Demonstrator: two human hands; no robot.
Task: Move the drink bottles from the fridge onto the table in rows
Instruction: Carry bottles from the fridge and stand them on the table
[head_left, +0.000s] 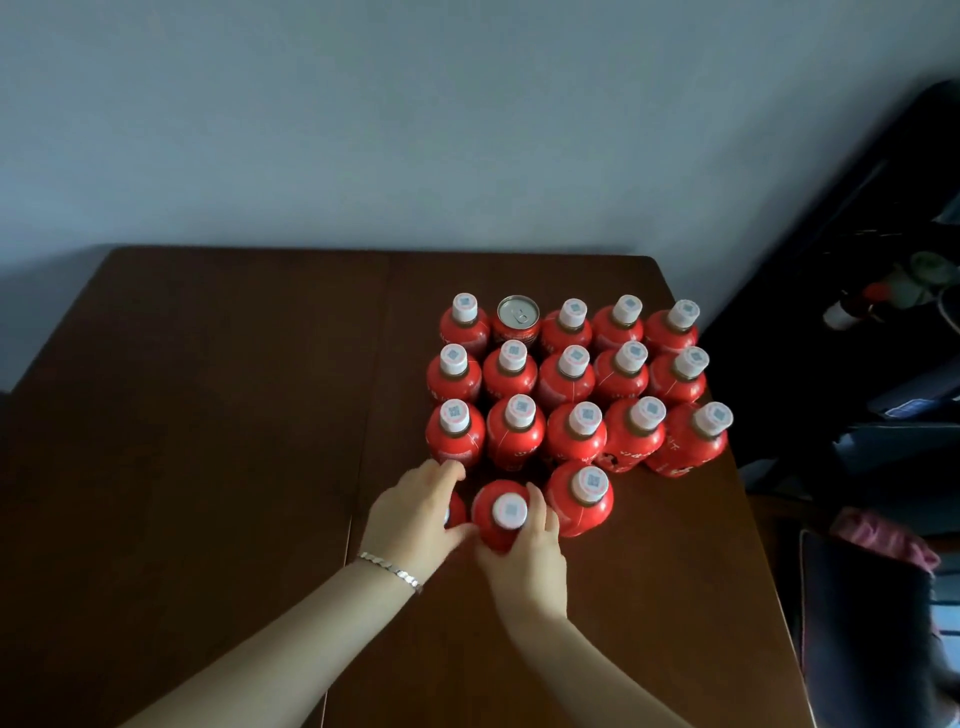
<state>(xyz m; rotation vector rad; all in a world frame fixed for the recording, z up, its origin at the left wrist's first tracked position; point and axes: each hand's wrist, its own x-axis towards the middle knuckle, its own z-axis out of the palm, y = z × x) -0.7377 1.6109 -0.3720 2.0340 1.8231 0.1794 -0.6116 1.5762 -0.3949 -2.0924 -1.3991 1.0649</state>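
Pale wall (467, 130) behind; dark wooden worktop (208, 415) beneath, dim clutter (883, 364) at right hard to make out. On its right half, red bottles (576, 441) standing in rows, one can (518, 317) at the back. Nearest row: right hand (530, 561), grip curled round a white-capped bottle (506, 512); left hand (415, 509), grip closed over another bottle (456, 512), mostly hidden.

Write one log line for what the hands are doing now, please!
left hand: grips half-hidden red bottle | right hand: grips red white-capped plastic bottle | rows: three behind, fourth begun | surface: brown wooden table
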